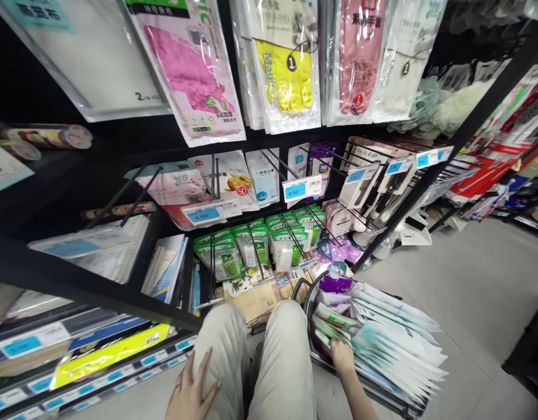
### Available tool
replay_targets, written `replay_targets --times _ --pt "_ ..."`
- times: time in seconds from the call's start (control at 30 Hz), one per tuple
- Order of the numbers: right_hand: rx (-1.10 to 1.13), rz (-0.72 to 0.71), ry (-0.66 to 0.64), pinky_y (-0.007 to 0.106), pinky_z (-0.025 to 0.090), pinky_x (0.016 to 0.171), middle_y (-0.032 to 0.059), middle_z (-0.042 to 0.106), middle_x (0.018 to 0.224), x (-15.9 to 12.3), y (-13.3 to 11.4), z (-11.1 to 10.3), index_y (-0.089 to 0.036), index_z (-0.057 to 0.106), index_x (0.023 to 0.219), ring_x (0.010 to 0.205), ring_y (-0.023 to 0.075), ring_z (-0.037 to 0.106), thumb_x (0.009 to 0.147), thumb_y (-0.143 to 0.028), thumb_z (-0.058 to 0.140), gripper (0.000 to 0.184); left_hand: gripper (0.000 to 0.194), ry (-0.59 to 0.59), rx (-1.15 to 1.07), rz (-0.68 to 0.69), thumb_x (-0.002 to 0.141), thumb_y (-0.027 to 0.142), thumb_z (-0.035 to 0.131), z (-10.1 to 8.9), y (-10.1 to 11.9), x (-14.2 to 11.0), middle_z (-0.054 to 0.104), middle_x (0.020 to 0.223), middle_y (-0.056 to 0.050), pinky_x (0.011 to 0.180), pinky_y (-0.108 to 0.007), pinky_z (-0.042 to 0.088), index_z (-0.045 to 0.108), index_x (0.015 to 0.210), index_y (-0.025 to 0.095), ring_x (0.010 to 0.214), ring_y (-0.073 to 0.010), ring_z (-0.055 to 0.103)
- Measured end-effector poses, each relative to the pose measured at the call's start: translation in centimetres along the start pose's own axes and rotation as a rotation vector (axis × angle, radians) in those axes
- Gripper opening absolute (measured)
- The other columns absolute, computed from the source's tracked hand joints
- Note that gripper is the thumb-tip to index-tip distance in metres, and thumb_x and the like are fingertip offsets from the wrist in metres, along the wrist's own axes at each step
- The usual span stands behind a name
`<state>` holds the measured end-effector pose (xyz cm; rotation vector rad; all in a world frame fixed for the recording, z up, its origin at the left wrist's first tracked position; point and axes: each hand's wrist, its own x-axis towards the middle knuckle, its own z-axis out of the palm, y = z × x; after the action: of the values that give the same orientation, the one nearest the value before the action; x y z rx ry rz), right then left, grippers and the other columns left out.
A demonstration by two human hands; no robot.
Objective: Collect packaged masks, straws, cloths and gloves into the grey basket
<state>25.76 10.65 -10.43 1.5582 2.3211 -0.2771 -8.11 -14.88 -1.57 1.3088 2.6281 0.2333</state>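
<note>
My left hand [191, 388] lies with its fingers spread on my left knee, holding nothing. My right hand [341, 356] reaches into a black shopping basket [310, 306] on the floor to my right. Its fingers are closed at the edge of a green-and-white packet [332, 330]; the fingertips are partly hidden. Tightly stacked white and teal flat packets [395, 344] fill most of the basket. A purple packet [335, 283] sticks up at its far end. Ahead of my knees, several green-and-white blister packs [290, 248] hang on low hooks.
Black shelving with metal hooks and blue price tags [208, 215] stands close in front. Bagged gloves, one pair yellow [289, 76], hang above. Notebooks [115, 251] sit at the left. A slanted black post [453, 140] rises at the right, beside grey floor [474, 274].
</note>
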Motion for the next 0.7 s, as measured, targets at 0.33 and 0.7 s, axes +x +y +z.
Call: replay_targets --times 0.33,0.7 --pt "-0.022 -0.075 0.149 0.028 0.049 0.073 0.0138 0.069 0.099 -2.2 0.8 1.4 -0.014 0.064 0.103 0.094 0.0227 0.065 0.084 0.0 0.038 0.035 0.061 -0.018 -0.018 -0.005 0.085 0.048 0.037 -0.4 0.6 0.3 0.023 0.148 -0.015 0.094 -0.048 0.043 0.034 0.141 0.024 0.122 -0.037 0.043" --pt "0.007 -0.04 0.203 0.037 0.046 0.082 0.0155 0.066 0.105 -0.2 -0.6 -2.4 -0.014 0.062 0.109 0.098 0.0269 0.062 0.085 -0.01 0.042 0.031 0.062 -0.022 -0.039 -0.022 0.084 0.048 0.038 -0.6 0.7 0.3 0.024 0.149 -0.013 0.094 -0.047 0.043 0.035 0.141 0.025 0.122 -0.0367 0.044"
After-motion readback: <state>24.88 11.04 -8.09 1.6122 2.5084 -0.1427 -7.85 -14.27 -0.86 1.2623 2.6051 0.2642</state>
